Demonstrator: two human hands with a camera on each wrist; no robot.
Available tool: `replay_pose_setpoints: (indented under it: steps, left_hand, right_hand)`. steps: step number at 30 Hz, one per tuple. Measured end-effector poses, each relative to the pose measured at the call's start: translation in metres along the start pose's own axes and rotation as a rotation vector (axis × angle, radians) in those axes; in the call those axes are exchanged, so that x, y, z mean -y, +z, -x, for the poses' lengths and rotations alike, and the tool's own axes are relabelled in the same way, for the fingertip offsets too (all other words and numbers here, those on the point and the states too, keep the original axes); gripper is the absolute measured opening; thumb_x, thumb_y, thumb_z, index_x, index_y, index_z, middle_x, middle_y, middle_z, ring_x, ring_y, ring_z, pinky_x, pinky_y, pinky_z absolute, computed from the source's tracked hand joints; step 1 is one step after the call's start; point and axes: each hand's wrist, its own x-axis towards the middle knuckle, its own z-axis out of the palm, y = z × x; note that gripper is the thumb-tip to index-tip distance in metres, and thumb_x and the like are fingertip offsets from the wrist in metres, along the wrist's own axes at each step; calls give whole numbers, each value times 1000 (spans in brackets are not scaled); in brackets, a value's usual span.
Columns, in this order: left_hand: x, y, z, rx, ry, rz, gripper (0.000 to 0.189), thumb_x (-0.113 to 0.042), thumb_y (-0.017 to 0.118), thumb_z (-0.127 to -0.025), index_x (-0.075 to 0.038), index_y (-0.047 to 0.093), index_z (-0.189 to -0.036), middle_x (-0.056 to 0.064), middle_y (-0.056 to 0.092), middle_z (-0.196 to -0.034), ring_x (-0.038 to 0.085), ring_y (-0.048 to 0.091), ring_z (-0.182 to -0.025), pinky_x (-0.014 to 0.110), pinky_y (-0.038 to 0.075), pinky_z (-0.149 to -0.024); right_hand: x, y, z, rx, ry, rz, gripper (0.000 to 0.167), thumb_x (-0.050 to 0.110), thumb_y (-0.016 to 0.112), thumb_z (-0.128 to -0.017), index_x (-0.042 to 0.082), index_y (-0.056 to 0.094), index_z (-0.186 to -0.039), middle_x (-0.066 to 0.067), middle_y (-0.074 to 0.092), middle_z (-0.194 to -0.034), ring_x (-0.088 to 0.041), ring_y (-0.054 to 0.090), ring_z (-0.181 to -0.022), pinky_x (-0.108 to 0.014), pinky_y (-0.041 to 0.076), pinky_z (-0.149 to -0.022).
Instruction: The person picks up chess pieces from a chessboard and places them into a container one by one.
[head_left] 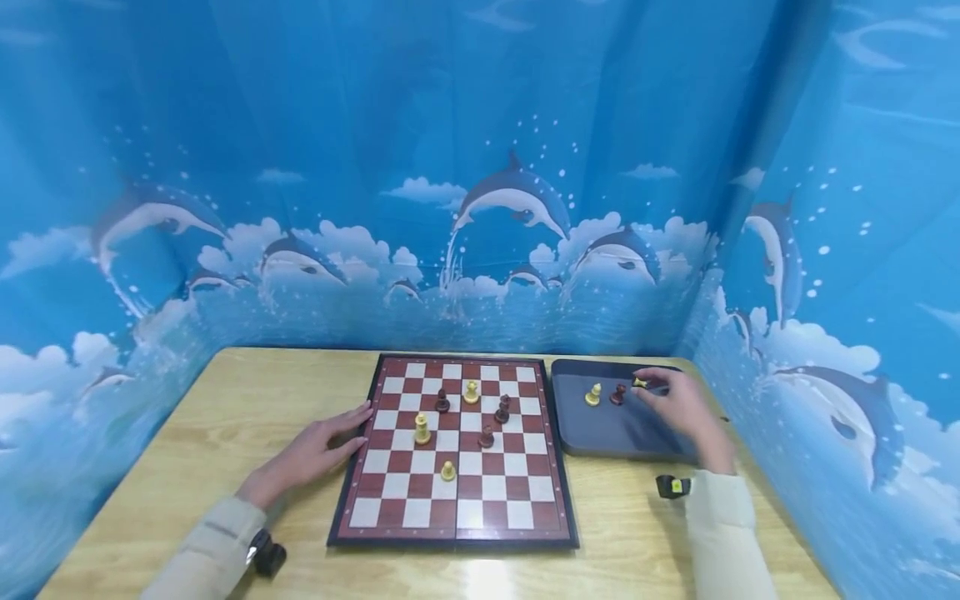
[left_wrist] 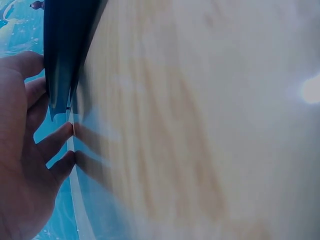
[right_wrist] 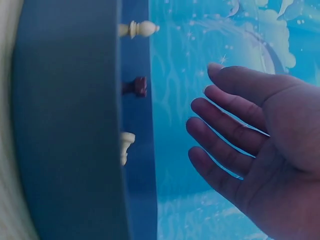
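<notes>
My left hand (head_left: pixel 311 454) touches the left edge of a red-and-white chessboard (head_left: pixel 453 537) with its fingertips. In the left wrist view its extended fingers (left_wrist: pixel 57 140) rest along the board's dark side (left_wrist: pixel 67 50). Over the grey tray (head_left: pixel 600 437) to the right is my right hand (head_left: pixel 675 404), its fingertips beside a tilted cream chess piece (head_left: pixel 640 382). The right wrist view shows that hand's fingers (right_wrist: pixel 225 120) loosely extended, apart from the leaning piece (right_wrist: pixel 126 147). A cream bishop (head_left: pixel 593 394) and a dark rook (head_left: pixel 618 394) stand in the tray.
On the board stand a cream pawn (head_left: pixel 447 471), a tall cream piece (head_left: pixel 422 429), another cream piece (head_left: pixel 471 392) and dark pieces (head_left: pixel 502 408). A wooden table (head_left: pixel 187 433) carries board and tray. Blue dolphin-print curtains (head_left: pixel 360 167) hang behind and at the right.
</notes>
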Motion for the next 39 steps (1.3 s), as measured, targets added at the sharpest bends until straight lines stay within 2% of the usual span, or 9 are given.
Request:
replay_pose_setpoints:
  steps: [6,11,17,21,27,31,35,39]
  left_hand:
    - [2,-1,-1,-4,7,-32,57,-38,55,-105,-13,42,-155,12,36,-163,43,39,-145,62,36,-115]
    - [0,-1,-1,6,-2,-23,57,-39,56,-105,-14,43,-155,11,36,-162,41,39,-145,60,36,-116]
    - [-3,-2,-5,20,-12,-3,58,-39,56,-105,-16,42,-155,9,35,-163,40,37,-147,59,34,-118]
    - [0,-1,-3,32,-39,0,58,-41,56,-104,-17,41,-156,7,33,-164,38,36,-148,58,33,-119]
    - [2,2,2,25,-24,-4,57,-40,56,-105,-14,43,-155,9,35,-163,39,38,-147,59,34,-118]
    - [2,3,4,20,-14,-10,58,-40,54,-105,-12,43,-154,11,35,-163,41,38,-146,60,34,-118]
    - [0,2,3,10,-3,-4,58,-39,55,-105,-11,44,-154,13,36,-162,42,38,-146,61,33,-118]
    - [-1,0,3,10,-4,-9,58,-39,55,-105,-11,44,-154,13,36,-162,43,39,-145,61,34,-117]
  right_hand:
    - [22,6,-4,-3,-34,-42,36,16,68,-99,-2,65,-130,-26,67,-126,-40,67,-110,-55,58,-90]
    - [41,14,-4,42,-66,-71,36,16,68,-99,0,65,-130,-24,67,-127,-36,68,-106,-53,59,-89]
    - [73,29,-10,74,-184,-119,31,15,71,-97,3,69,-126,-20,68,-127,-39,65,-113,-58,56,-94]
    - [96,44,-16,131,-234,-168,33,17,70,-97,3,69,-127,-17,68,-128,-40,62,-119,-60,53,-99]
    - [124,64,-19,210,-255,-185,31,18,69,-99,7,69,-128,-14,67,-131,-38,59,-124,-61,48,-106]
    - [136,78,-18,278,-282,-144,33,19,68,-99,7,67,-131,-14,65,-133,-38,58,-126,-61,48,-105]
    - [139,92,-19,327,-296,-104,38,19,67,-100,1,64,-133,-16,65,-133,-39,61,-120,-58,53,-99]
    - [138,102,-21,375,-285,-116,39,18,68,-99,0,64,-133,-16,66,-131,-39,59,-125,-58,51,-104]
